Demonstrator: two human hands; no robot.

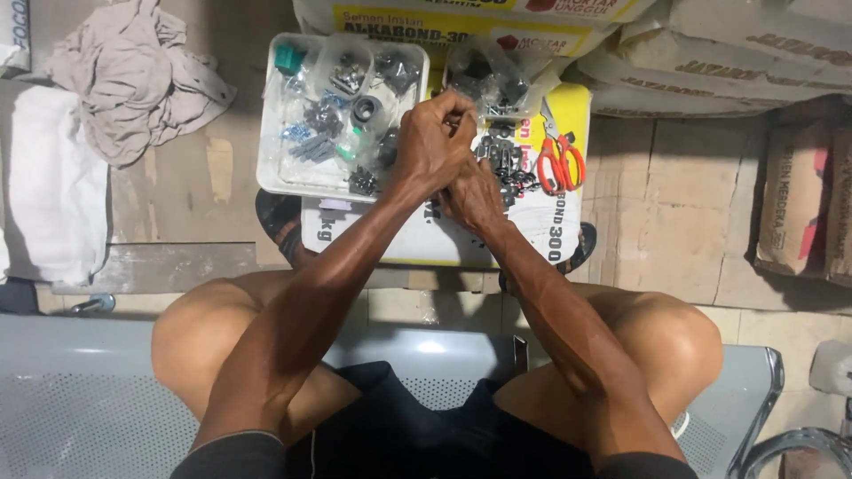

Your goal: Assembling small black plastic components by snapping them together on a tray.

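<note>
Before stacked pale sacks (621, 53); hands (453, 168) joined.

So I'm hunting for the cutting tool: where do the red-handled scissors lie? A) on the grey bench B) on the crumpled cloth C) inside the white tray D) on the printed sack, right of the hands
D: the red-handled scissors lie on the printed sack, just right of both hands and outside the white tray.
</note>
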